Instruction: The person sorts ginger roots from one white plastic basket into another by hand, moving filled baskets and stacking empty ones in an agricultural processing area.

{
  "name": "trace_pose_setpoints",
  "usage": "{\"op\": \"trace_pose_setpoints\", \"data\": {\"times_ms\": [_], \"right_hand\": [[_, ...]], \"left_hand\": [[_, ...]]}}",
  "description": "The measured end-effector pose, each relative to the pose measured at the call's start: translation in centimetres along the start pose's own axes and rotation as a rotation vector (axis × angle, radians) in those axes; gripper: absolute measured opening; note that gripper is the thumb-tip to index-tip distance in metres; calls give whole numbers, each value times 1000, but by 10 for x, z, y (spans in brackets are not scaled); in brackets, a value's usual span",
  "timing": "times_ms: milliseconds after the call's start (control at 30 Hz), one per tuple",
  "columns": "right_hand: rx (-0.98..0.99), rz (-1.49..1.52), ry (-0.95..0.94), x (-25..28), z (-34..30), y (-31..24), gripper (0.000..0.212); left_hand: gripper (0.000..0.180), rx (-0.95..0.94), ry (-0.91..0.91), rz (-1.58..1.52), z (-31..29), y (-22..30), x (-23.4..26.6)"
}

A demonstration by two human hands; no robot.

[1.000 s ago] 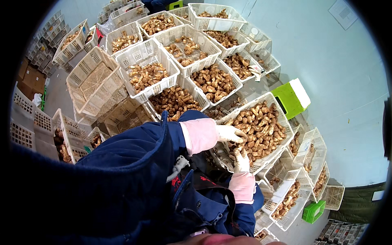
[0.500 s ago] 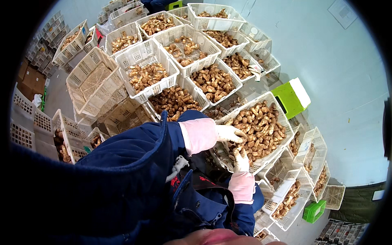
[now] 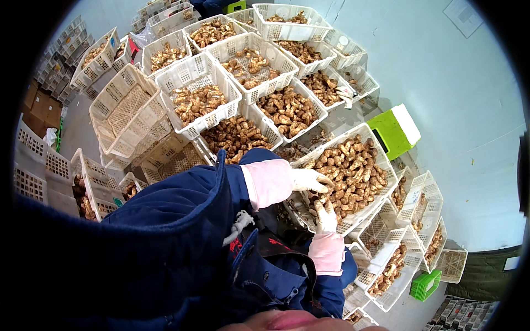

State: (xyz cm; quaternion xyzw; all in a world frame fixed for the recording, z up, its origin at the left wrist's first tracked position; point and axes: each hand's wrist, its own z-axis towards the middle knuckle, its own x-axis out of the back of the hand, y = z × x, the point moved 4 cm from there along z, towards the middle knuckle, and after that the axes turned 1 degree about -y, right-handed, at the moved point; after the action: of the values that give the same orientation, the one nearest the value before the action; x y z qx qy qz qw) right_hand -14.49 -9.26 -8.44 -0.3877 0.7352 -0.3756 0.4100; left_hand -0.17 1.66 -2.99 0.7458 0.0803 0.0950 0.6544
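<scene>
In front of me a white perforated crate (image 3: pixel 390 190) is heaped with brown, pale-stemmed mushrooms (image 3: pixel 353 174). Both hands wear whitish gloves, with pink cuffs around the wrists. My left hand (image 3: pixel 311 180) reaches over the crate's near left side, its fingers curled together on a mushroom at the edge of the heap. Just below it, my right hand (image 3: pixel 326 217) points up into the same corner, with fingers closed around a mushroom. The hands almost meet there, and their fingers partly hide what they grip.
Beyond my left arm stand several white crates of mushrooms, one crate (image 3: pixel 199 96) stacked upon another. A crate (image 3: pixel 130 110) at the left holds no mushrooms. A lime-green box with a white top (image 3: pixel 393 132) stands by the pale wall. More crates (image 3: pixel 386 270) and a green basket (image 3: pixel 425 285) lie right.
</scene>
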Motion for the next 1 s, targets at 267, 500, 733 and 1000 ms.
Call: {"op": "trace_pose_setpoints", "data": {"times_ms": [267,500,733,1000], "right_hand": [[16,-20,7,9,3,5,45],[3,-11,-11,3,1,2,49],[-21,-10,-12,2,1,3,47],[-18,-27,-18,1,1,4,46]], "left_hand": [[55,86,0,-50,-8,20,-4],[51,103,0,-168,-9,16,-5],[53,97,6,-66,-6,6,-3],[52,37,3,23,0,-4,0]]}}
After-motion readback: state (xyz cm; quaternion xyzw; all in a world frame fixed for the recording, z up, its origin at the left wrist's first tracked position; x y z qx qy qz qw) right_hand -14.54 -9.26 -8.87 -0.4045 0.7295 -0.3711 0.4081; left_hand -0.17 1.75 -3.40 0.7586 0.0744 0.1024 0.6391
